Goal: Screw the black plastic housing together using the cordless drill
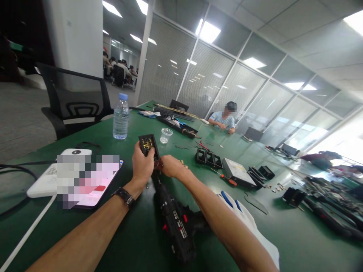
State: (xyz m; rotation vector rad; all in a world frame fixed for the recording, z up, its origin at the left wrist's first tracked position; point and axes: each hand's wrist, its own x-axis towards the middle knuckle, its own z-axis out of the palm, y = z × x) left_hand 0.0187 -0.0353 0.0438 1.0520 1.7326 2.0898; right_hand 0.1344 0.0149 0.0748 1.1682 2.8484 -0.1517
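Note:
My left hand (141,165) grips a small black rectangular box (141,139), thumb pressed on its open face, where several brass-coloured metal pieces (148,143) show. Close against the box's lower end, my right hand (170,166) is closed; a dark reddish-brown bit shows by its fingertips, too small to name. Below both hands a black cordless drill (177,223) lies on the green table, its bit end toward the box and its handle partly behind my right forearm. Small brass pieces (183,164) lie just past my right wrist.
Left stand a water bottle (120,119), a phone (98,189) and a white power bank (45,181) with cables. Ahead is a clear plastic cup (165,136). Rightward lie black frames (209,158), a screwdriver (227,179) and white gloves (246,217). A person (224,119) sits across the table.

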